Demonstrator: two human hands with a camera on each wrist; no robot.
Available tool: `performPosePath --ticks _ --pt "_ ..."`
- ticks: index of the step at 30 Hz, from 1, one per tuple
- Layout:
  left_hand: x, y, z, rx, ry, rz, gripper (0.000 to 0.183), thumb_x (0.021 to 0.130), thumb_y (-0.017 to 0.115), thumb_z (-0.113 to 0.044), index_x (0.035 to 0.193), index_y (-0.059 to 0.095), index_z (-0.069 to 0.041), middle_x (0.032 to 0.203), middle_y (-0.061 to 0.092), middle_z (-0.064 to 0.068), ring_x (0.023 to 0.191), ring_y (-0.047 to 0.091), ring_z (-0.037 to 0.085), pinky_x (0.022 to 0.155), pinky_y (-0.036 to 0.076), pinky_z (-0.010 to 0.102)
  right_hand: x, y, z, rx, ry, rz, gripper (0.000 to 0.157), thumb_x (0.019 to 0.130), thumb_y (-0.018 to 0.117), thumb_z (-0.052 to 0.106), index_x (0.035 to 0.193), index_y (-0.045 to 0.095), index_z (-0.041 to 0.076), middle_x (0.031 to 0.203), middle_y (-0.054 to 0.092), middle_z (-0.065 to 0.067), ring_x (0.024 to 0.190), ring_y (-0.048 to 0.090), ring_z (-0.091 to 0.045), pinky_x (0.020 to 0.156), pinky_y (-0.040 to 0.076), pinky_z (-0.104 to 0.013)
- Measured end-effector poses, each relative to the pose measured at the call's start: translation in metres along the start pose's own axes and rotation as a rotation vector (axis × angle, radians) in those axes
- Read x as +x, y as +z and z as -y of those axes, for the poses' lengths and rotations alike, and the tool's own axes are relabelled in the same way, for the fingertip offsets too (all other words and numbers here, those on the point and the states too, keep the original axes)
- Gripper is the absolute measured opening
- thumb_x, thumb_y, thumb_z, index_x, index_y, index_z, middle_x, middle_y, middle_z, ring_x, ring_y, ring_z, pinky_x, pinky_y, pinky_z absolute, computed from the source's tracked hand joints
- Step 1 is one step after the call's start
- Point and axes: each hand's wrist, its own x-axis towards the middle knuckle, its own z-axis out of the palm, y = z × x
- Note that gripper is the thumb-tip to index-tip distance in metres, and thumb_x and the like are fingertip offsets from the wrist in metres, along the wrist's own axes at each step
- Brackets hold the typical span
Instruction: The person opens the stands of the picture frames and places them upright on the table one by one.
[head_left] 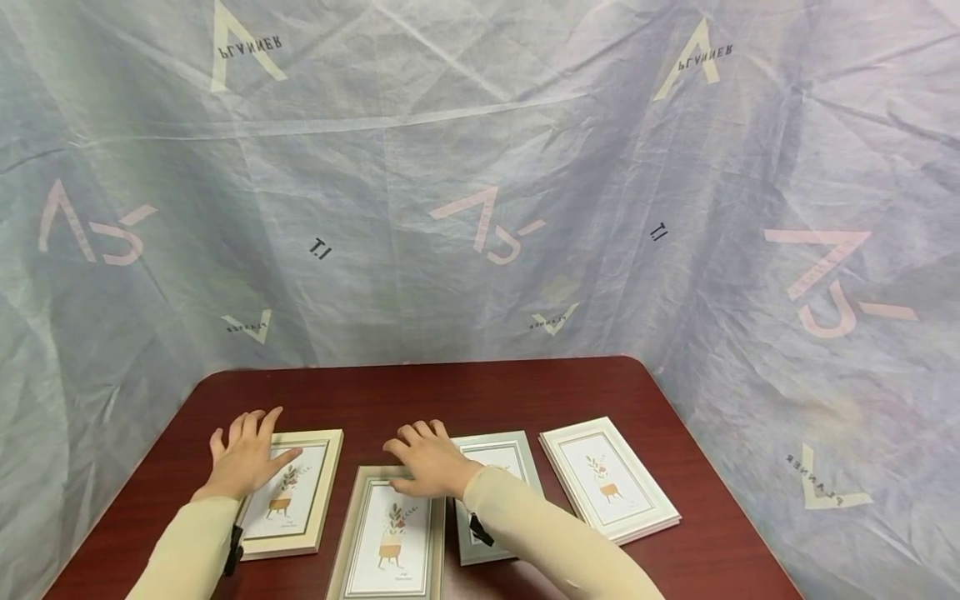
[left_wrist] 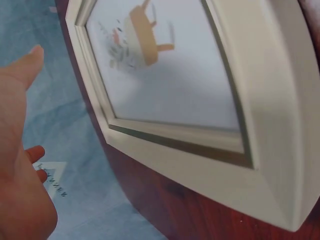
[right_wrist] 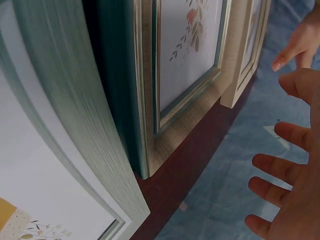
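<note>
- Four frames lie flat on the table (head_left: 420, 400), face up, pictures upright to the person, probably so each can be compared at a glance.
- Left hand (head_left: 243, 458) is over the upper left of the cream frame (head_left: 296, 500); grip wide, empty, thumb held out (left wrist view shows a gap to the frame).
- Right hand (head_left: 433, 462) is above the top of the tan frame (head_left: 390, 533); grip wide, nothing held, fingers spread, likely to stay clear of the edges.
- Grey frame (head_left: 504, 456) sits just beside tan, partly under the sleeve (head_left: 547, 533), so its picture is half hidden.
- White frame (head_left: 611, 483) lies far right, aslant; its thick edge suggests a stack, can't tell.
</note>
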Motion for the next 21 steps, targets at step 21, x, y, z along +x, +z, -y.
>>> performPosePath --ticks 21 --pt "0.01 0.024 0.018 -0.035 -0.091 0.227 0.053 0.098 0.058 -0.029 0.142 0.045 -0.002 0.144 0.027 0.037 0.136 0.009 0.059 0.1 -0.002 0.078 0.015 0.022 -0.007 0.09 0.051 0.056 0.042 0.095 0.059 0.044 0.134 0.056 0.028 0.125 0.054 0.007 0.118 0.047 -0.014 0.094 0.035 -0.039"
